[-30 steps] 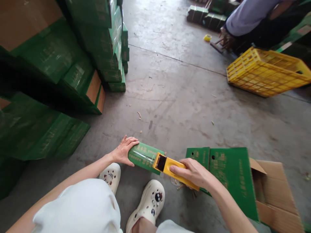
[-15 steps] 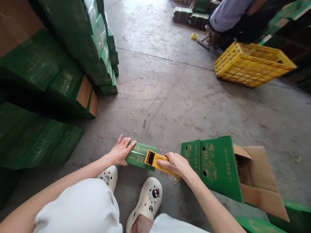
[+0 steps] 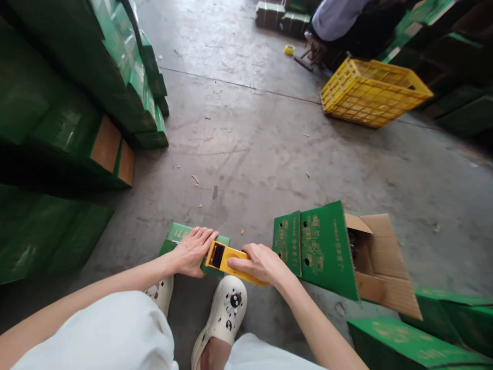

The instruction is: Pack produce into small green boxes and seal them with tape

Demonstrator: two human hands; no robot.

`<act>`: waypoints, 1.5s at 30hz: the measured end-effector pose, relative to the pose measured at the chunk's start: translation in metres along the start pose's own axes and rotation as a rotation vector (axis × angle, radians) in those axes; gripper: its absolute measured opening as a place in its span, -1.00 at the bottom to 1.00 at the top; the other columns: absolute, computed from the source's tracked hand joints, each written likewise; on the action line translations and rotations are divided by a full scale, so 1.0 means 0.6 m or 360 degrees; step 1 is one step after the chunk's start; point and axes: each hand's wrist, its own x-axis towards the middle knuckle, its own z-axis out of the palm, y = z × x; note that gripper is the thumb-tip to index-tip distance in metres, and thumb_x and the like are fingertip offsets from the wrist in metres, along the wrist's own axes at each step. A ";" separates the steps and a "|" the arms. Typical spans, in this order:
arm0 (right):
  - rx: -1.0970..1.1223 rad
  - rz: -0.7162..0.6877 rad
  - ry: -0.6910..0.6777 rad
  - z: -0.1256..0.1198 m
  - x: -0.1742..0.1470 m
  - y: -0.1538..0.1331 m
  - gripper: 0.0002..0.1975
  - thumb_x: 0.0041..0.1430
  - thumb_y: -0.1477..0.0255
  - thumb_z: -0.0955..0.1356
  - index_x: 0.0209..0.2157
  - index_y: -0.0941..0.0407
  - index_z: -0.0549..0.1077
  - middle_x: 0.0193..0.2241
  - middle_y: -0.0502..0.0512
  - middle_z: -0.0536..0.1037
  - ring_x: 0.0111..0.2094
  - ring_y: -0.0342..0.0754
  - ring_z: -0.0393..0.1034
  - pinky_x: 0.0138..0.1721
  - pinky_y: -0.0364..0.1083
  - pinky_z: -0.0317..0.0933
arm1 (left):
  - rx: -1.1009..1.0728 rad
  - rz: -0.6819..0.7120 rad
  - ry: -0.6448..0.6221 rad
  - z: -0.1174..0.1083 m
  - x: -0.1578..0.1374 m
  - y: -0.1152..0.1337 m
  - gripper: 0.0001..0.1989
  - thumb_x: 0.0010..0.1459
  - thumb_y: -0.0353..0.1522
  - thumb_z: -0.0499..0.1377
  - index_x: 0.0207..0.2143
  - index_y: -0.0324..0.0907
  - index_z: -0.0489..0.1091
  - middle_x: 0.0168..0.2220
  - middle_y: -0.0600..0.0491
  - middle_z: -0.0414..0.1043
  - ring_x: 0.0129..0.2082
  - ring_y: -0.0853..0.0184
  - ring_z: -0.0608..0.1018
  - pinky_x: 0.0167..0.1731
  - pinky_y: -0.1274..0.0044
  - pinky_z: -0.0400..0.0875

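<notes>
A narrow green carton [image 3: 175, 232] with printed lettering lies on the floor in front of my shoes. My left hand [image 3: 195, 252] rests on its top with the fingers stretched out flat. My right hand [image 3: 262, 263] is wrapped round a yellow hand-held tool [image 3: 234, 257], thumb along its upper side. The tool has a dark window near its front end, and that end is over the carton's right part, close to my left fingers. What lies beneath the tool is hidden. To the right, a green box [image 3: 327, 249] with brown flaps stands open; its contents are dark.
Stacked green cartons [image 3: 148, 113] rise on the left. More green boxes [image 3: 408, 339] are at the lower right. A yellow plastic crate [image 3: 373, 97] stands farther back, near a seated person [image 3: 335, 23] and a yellow tape roll [image 3: 288, 50] on the floor.
My left hand has moved from the carton's left end towards its middle. The yellow tool has stayed at the carton's right part. The whole view has shifted a little.
</notes>
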 end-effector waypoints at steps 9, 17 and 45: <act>-0.0019 -0.0047 -0.0133 0.007 0.005 -0.010 -0.39 0.23 -0.19 0.28 -0.25 0.09 0.57 -0.29 0.25 0.65 -0.26 0.11 0.54 -0.43 -0.10 -0.01 | 0.0058 -0.0042 -0.0014 0.014 -0.033 0.002 0.14 -0.15 -0.11 0.31 0.43 -0.34 -0.03 0.27 -0.33 0.23 0.26 -0.19 0.29 0.35 0.12 -0.02; -0.0205 0.0409 -0.0136 -0.028 -0.116 0.062 -0.58 0.25 0.01 0.36 -0.30 0.10 0.52 -0.28 0.25 0.64 -0.22 0.16 0.56 -0.42 -0.09 -0.05 | 0.0015 -0.0011 0.0011 0.017 -0.043 -0.001 0.19 -0.18 -0.12 0.32 0.44 -0.33 -0.06 0.28 -0.33 0.22 0.29 -0.21 0.25 0.35 0.12 -0.05; -0.0035 0.0302 -0.0212 -0.033 -0.116 0.075 -0.54 0.20 -0.04 0.36 -0.32 0.10 0.54 -0.33 0.23 0.63 -0.29 0.11 0.53 -0.43 -0.09 0.00 | -0.0018 0.0613 -0.0129 0.025 -0.062 -0.014 -0.25 0.37 -0.19 0.11 0.51 -0.06 -0.07 0.44 -0.08 0.18 0.48 0.13 0.14 0.44 0.09 -0.56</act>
